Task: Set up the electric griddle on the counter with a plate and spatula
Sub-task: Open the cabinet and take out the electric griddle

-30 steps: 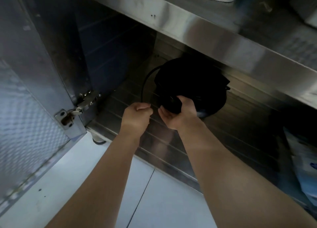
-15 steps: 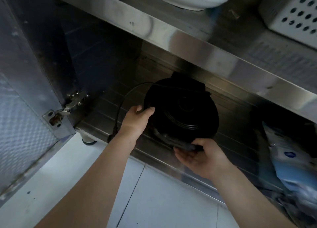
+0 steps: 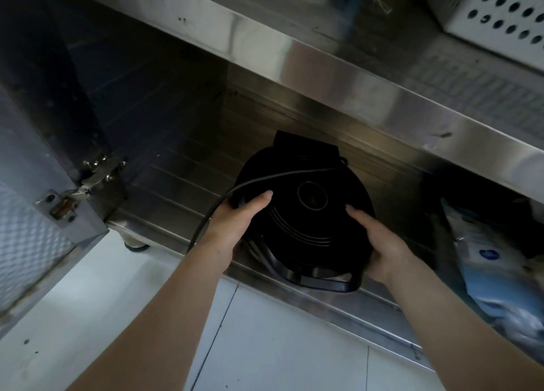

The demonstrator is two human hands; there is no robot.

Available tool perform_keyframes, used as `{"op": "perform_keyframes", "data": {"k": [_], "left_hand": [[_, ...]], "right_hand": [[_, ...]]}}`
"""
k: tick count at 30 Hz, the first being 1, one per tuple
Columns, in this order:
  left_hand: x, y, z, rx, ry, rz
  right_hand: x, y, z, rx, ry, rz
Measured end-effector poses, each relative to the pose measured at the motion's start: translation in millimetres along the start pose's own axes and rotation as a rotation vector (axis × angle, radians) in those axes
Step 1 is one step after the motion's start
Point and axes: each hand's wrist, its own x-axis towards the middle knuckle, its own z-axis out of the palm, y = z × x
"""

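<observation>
Cabinet door [image 3: 35, 214] stands open at left. Left hand [image 3: 235, 222] grasps the electric griddle [image 3: 306, 214] at its left rim, fingers over the lid, power cord [image 3: 212, 211] beneath the palm. Griddle sits on the lower shelf [image 3: 182, 184], front handle overhanging the shelf edge toward the floor [image 3: 265, 346], hinge rearward. Right hand [image 3: 379, 243] grips its right rim. Bags [image 3: 494, 272] crowd the right

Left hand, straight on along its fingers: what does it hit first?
The left hand already grips the round black electric griddle at its left rim, fingers pointing up-right across the lid. Straight on, they would probably meet the lid's raised circular centre; depth is unclear.
</observation>
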Motion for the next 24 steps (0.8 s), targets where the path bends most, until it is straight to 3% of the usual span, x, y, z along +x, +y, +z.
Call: {"op": "perform_keyframes", "data": {"k": [10, 15, 24], "left_hand": [[-40.1, 1.3, -9.9, 0.005, 0.094, -0.019], [-93.0, 12.1, -21.3, -0.033, -0.013, 0.01], [-225.6, 33.6, -51.5, -0.149, 0.112, -0.123]], "right_hand": [[-15.3, 28.5, -3.0, 0.058, 0.088, 0.054], [-65.0, 27.2, -14.1, 0.012, 0.011, 0.118], [-181.8, 12.1, -12.2, -0.002, -0.115, 0.249]]}}
